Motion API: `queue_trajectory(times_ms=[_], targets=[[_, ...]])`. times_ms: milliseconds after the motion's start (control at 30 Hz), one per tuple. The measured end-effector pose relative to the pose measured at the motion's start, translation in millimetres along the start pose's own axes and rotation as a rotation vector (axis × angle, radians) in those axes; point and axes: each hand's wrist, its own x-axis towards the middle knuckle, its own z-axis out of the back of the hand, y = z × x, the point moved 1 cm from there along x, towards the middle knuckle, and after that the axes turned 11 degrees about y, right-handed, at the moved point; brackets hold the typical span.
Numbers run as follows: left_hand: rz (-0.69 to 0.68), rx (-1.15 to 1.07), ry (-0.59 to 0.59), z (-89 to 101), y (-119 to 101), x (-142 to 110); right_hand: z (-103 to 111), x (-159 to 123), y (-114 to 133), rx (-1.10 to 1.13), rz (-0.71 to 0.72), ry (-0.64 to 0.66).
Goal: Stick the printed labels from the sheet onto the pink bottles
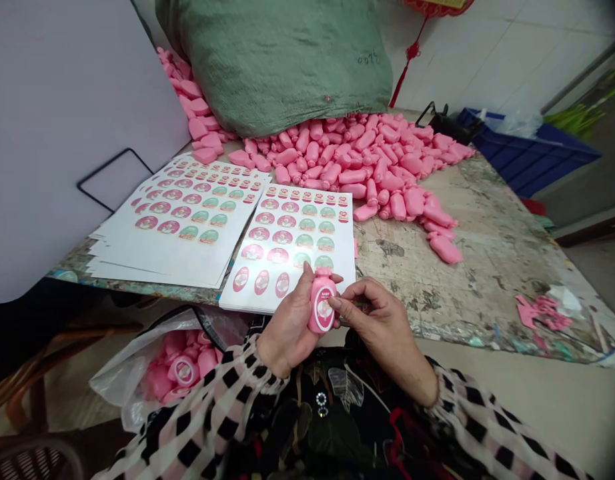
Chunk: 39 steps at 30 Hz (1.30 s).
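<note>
My left hand point(293, 327) is closed around a small pink plastic bottle point(317, 292), held upright with its neck away from me. On its front is an oval pink-and-white label point(324, 312) with "BABY" printed on it. My right hand point(382, 327) is beside the bottle, its thumb tip touching the label's right side and its fingers curled. Whether anything is between those fingers is hidden. Just beyond my hands lies a sheet of stickers point(292, 230), with oval ones in its nearest row.
More sticker sheets point(177, 220) are stacked at left. Pink bottles point(347, 153) are heaped behind, under a green sack point(287, 60). A plastic bag point(117, 373) of labelled bottles hangs lower left. Pink scraps point(542, 312) lie on the worn table point(487, 260); a blue crate point(532, 157) is back right.
</note>
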Motion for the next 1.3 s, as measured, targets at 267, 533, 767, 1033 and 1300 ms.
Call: queue_trajectory(times_ms=[267, 533, 767, 1033, 1300], targets=[[0.003, 0.067, -0.005, 0.2, 1, 0, -1, 0, -3, -0.008, -0.007, -0.014], [0.113, 0.194, 0.073, 4.1, 0, -5, 0, -1, -6, -0.126, -0.015, -0.063], [0.227, 0.345, 0.167, 1.3, -7, -15, 4, -4, -11, -0.126, -0.067, -0.042], [0.333, 0.301, 0.268, 6.9, -11, -21, 27, -4, -21, -0.039, -0.147, 0.173], [0.377, 0.221, 0.314, 1.9, 5, -19, 17, -4, -12, 0.187, -0.142, -0.089]])
